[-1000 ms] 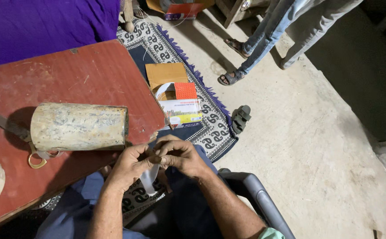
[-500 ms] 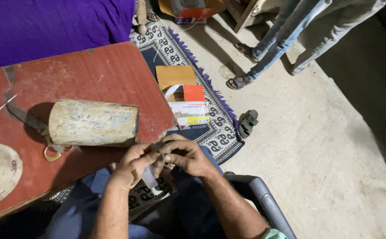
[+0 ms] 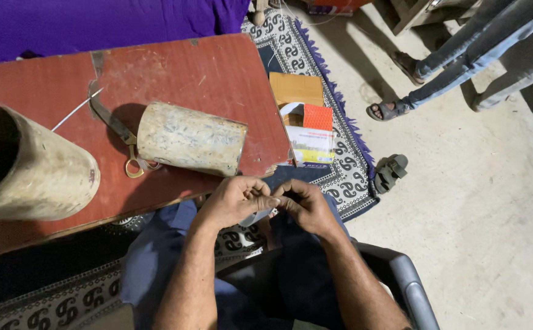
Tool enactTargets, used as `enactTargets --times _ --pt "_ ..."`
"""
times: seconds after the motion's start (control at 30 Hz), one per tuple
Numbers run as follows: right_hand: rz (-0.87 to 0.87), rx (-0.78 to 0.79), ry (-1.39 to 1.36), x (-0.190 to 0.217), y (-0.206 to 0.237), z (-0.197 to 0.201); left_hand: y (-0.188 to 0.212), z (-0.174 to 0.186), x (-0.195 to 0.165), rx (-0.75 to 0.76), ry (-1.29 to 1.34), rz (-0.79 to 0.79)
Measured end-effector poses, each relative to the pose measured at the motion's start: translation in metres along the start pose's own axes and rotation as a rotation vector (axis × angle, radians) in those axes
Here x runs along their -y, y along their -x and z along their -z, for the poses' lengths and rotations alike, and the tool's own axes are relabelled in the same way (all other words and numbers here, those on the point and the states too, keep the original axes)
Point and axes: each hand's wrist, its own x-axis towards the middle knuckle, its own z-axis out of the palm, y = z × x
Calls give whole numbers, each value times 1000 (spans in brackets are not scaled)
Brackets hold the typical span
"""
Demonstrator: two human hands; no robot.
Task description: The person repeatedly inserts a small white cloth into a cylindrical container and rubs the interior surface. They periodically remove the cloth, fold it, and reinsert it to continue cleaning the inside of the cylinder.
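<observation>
Since the earlier frame a second cylinder [image 3: 28,168] has entered left of the bench [image 3: 175,79]; both hands [image 3: 237,200] [image 3: 306,205] pinch something small, work unfinished

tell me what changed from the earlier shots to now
The view shifted left, so a second, larger cylinder now fills the left edge. The left hand and right hand stay pressed together, fingertips meeting over the lap. The lying cylinder, the scissors and the boxes have not moved.
</observation>
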Motion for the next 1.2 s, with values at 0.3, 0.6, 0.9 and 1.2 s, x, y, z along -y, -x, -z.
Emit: enactTargets --times 0.3,0.6,0.9,1.2 --pt "79 -30 101 1 -1 6 -6 -5 -10 -3 -298 -24" --pt "104 -100 187 -9 -4 3 -8 -22 -4 -169 -287 -154" --pt "11 -371 220 -44 -14 -3 -13 -43 -12 -614 -588 -481" --pt "-171 -370 -739 -61 -23 11 -17 -44 1 -257 -391 -478"
